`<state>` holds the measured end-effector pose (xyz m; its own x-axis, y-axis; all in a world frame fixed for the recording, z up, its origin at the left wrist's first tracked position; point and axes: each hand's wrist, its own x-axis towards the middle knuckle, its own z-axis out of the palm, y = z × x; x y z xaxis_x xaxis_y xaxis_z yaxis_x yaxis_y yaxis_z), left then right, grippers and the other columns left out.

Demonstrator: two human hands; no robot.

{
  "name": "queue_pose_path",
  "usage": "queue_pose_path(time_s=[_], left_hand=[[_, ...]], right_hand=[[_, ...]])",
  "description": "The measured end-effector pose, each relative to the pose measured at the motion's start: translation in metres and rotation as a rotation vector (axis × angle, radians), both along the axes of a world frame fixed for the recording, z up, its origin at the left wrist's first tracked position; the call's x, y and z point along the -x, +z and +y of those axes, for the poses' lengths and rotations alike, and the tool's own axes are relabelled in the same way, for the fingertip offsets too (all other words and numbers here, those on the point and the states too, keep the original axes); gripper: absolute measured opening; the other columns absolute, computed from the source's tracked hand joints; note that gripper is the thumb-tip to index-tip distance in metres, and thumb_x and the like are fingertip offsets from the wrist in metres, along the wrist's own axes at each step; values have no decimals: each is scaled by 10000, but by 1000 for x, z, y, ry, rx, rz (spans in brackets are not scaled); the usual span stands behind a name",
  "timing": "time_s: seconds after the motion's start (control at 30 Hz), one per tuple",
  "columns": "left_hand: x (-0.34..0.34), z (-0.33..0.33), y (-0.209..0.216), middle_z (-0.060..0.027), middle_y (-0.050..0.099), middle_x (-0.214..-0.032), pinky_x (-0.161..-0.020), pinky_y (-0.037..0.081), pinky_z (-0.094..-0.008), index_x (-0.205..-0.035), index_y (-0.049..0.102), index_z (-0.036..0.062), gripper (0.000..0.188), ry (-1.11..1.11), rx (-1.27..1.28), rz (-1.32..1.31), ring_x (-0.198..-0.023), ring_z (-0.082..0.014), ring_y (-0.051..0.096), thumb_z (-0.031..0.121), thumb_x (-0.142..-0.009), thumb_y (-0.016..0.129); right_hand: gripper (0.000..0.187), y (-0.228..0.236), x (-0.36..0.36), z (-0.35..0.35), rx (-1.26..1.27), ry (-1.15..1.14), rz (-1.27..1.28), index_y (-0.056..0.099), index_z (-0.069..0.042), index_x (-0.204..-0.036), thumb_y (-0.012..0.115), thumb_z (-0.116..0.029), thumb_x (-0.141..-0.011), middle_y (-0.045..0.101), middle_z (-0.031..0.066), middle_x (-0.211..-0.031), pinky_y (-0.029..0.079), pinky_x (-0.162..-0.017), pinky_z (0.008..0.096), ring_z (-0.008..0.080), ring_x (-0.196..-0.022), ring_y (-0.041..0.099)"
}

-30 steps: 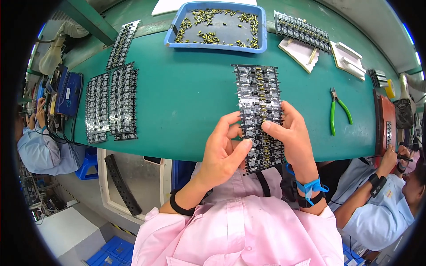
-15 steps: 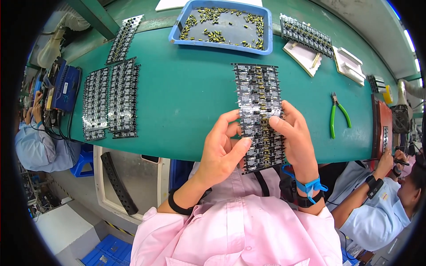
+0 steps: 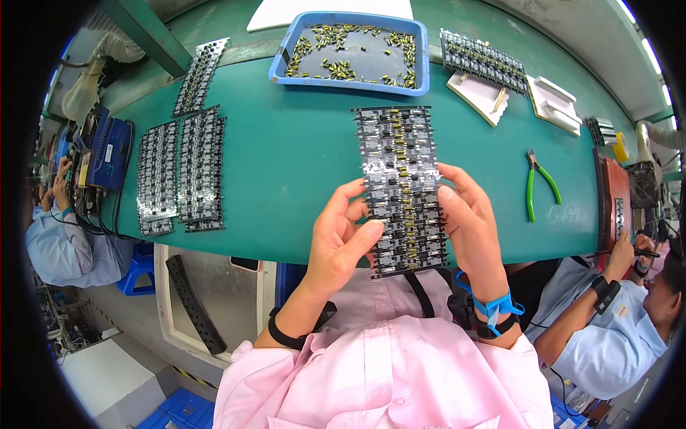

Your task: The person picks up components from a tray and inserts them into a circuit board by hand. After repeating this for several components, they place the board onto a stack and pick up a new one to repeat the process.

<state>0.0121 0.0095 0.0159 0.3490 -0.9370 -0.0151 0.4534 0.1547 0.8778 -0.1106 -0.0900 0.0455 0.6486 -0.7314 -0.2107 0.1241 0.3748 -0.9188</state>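
A long black circuit board panel (image 3: 401, 154), set with rows of small parts and a line of yellow-and-black pieces down its middle, is held over the near edge of the green bench. My left hand (image 3: 341, 236) grips its left edge, thumb on top and fingers partly hidden beneath. On the opposite edge, my right hand (image 3: 470, 222) has its thumb along the rim and its fingers behind the board. Beyond the panel's far end stands a blue tray (image 3: 350, 84) with many small yellow-and-black cylindrical components (image 3: 339, 69) scattered in it.
More board panels (image 3: 201, 168) lie at the left, and another panel (image 3: 484, 61) rests at the far right by white foam pieces (image 3: 554, 106). Green-handled cutters (image 3: 531, 186) lie right of my hands. A person (image 3: 597, 336) works at right, another (image 3: 71, 239) at left.
My right thumb has slid off the board's middle to its right edge. The panel and both hands sit slightly further left in view.
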Motion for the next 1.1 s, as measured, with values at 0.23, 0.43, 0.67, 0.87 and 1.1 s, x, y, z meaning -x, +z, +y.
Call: queue_pose_path(time_s=[0.23, 0.43, 0.67, 0.87, 1.1], left_hand=[[-11, 2, 4, -115, 512, -953, -533, 442, -173, -1131, 287, -25, 444, 46, -6, 73, -732, -95, 528, 46, -739, 482], [-15, 3, 13, -115, 513, -958, -573, 445, -174, -1134, 288, -29, 453, 87, -22, 84, -761, -104, 534, 48, -734, 487], [-17, 4, 9, -107, 518, -944, -518, 422, -152, -1136, 288, -31, 463, 90, -29, 64, -709, -79, 529, 64, -731, 494], [-18, 3, 5, -159, 490, -1007, -780, 415, -291, -1127, 275, -53, 476, 67, -52, 65, -901, -189, 514, 55, -718, 492], [-18, -1, 3, -156, 488, -1013, -772, 425, -288, -1126, 277, -56, 473, 66, -65, 74, -899, -184, 517, 54, -719, 492]], right_hand=[[356, -2, 8, 12, 68, 65, 74, 363, 31, -1105, 425, -140, -799, 516, 87, -941, 393, -689, 203, 104, -809, 504], [373, -6, 9, 24, 124, 130, -85, 319, 38, -1122, 421, -126, -803, 509, 101, -935, 410, -652, 220, 123, -810, 502], [416, -4, 13, 29, -7, 180, -171, 255, 41, -1144, 435, -81, -790, 475, 161, -992, 455, -607, 265, 179, -823, 514], [431, -6, 15, 29, 6, 174, -175, 244, 44, -1147, 443, -54, -777, 460, 180, -1013, 473, -596, 283, 204, -822, 522], [420, -6, 17, 25, -10, 182, -217, 263, 29, -1152, 453, -41, -784, 467, 128, -1010, 462, -610, 266, 150, -828, 499]])
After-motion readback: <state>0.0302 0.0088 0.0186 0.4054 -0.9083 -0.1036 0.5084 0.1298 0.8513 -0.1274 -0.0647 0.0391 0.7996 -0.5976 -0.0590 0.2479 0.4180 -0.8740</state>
